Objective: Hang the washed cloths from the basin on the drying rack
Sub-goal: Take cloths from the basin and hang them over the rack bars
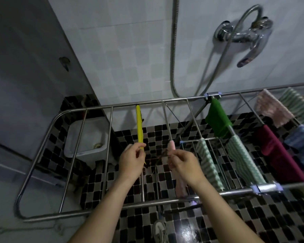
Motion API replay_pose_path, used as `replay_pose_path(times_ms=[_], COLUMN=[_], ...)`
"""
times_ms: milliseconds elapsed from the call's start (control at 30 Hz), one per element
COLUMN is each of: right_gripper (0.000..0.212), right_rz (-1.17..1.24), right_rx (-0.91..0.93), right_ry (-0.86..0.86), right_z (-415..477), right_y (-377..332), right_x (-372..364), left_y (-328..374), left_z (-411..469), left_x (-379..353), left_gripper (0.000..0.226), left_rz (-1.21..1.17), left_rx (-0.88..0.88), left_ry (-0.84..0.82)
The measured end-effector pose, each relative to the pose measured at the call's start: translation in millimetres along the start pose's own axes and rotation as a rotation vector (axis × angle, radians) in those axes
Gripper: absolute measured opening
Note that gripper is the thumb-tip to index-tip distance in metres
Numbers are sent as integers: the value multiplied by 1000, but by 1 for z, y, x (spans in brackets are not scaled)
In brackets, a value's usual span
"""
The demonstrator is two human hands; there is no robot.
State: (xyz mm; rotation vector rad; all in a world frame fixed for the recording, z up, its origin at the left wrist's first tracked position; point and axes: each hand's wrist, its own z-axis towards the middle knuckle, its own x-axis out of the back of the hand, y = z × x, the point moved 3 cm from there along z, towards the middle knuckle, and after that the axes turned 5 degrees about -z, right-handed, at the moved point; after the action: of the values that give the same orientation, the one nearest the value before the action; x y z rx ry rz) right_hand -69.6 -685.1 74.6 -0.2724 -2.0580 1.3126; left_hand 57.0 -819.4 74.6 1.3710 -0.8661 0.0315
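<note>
- The left hand (132,159) is pinching the near end of the yellow cloth (139,125) with curled fingers. The cloth is lying bunched in a narrow strip along one rod toward the left end of the drying rack (123,105). Kept this rolled, it is probably going to be drying slowly, and a tug toward the near rail could be dragging it off the rod.
- The right hand (183,163) is gripping the pink cloth (172,146) on the next rod to the right, fingers curled round its upper part. Much of the cloth is hanging below the rod, close to the near rail. With the weight sitting unevenly, it could be sliding down onto the tiled floor (165,223) once released.
- Something dark and stringy is showing between the two hands. I cannot tell what it is, but it may be snagging the cloths.
- Both hands are working on neighbouring rods, so a hard pull could be shaking the rack and loosening the green cloth (218,120) further right.
</note>
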Motion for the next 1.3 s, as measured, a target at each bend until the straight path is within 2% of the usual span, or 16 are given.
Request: replay_pose_path(times_ms=[200,400,567,667,767,867,933,1067,1167,1300], right_gripper=[21,20,22,21,20,18,17,18,31,62], right_rz=[135,217,226,224,253,394,574,835,1068,1368], right_rx=[-31,-74,-172,-250,-328,-433,-520,-624,-641,-562], right_ry=[218,429,623,757,851,995,1133,1357,1506,1709], right_z=[-65,-146,-220,-261,-291,-326,-354,-413,-465,-540], right_y=[37,71,104,126,144,170,188,215,242,272], right_x=[54,116,173,206,227,249,261,276,271,240], left_y=[41,100,152,180,199,213,222,236,239,233], left_z=[-61,-126,-181,-219,-245,-272,-292,-332,-362,-416], left_x=[-46,-109,-174,-219,-256,-300,-327,-363,-387,-417], left_gripper=[21,23,40,39,36,34,32,27,28,34], left_rz=[-114,-100,-142,-163,-133,-133,-168,-258,-198,-61], left_rx=[-101,-330,-411,-400,-437,-409,-370,-161,-191,-271], left_ry=[-142,-328,-609,-832,-971,-1124,-1207,-1365,-1480,-1628])
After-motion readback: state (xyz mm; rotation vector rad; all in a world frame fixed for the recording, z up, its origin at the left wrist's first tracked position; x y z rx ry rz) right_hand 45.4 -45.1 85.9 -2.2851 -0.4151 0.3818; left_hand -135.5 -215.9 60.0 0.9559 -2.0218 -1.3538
